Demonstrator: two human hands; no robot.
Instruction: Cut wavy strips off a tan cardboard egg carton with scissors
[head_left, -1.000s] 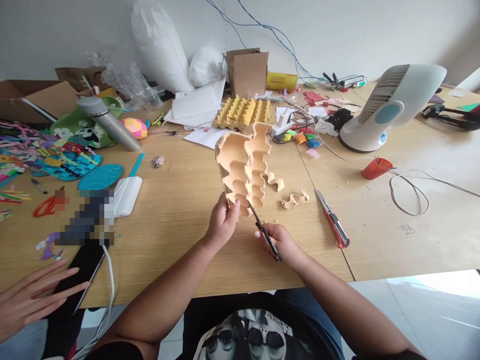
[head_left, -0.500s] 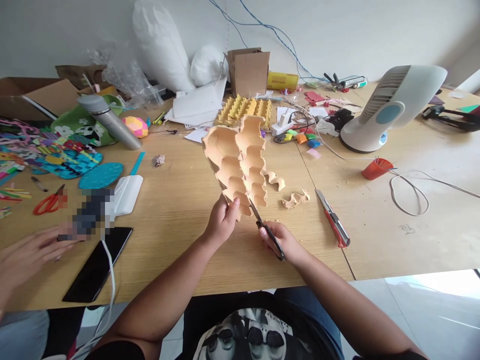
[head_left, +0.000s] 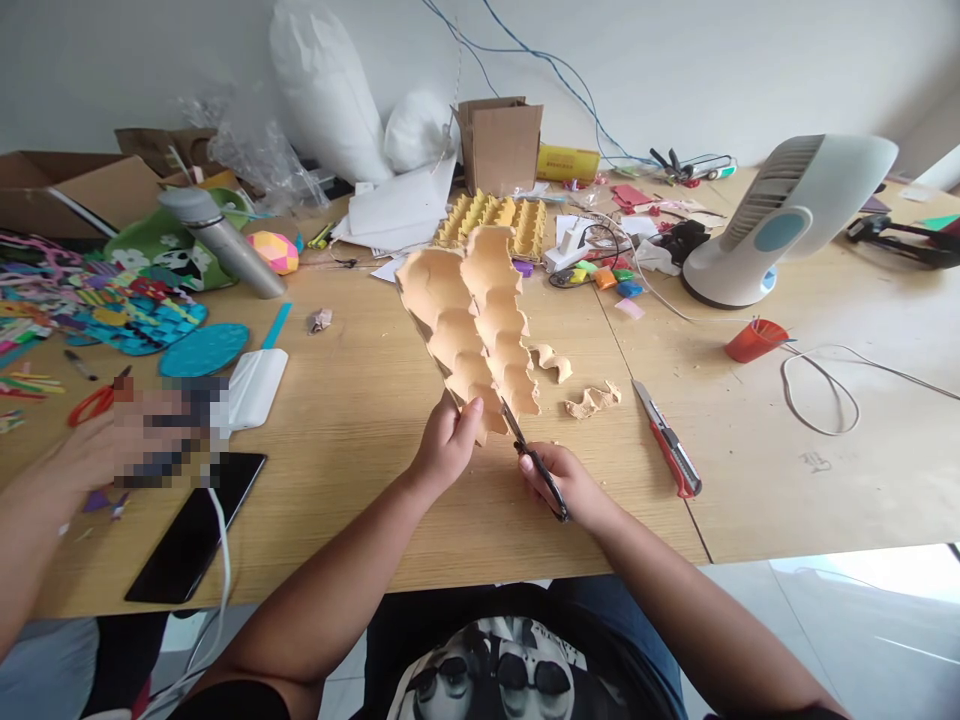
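A piece of tan egg carton (head_left: 463,325), two rows of cups with ragged edges, is held up above the table by my left hand (head_left: 448,437). My left thumb presses on its lower end, with the fingers behind it. In my right hand (head_left: 564,482) is a pair of black-handled scissors (head_left: 541,468), the fingers closed round the handles. The blades reach into the lower end of the carton between the two rows. Two cut-off carton strips, a smaller one (head_left: 553,362) and a crumbly one (head_left: 592,401), lie right of it.
Right of my hands lies a red box cutter (head_left: 670,447), near an orange cup (head_left: 756,341). A white fan (head_left: 780,220) stands farther back. A yellow egg tray (head_left: 525,222) sits behind the carton. At left, another person's hand (head_left: 97,445) is by a black tablet (head_left: 196,530).
The carton piece has tilted slightly left at its top, and its right row has swung a little away at the lower end. The other person's hand has moved up and right.
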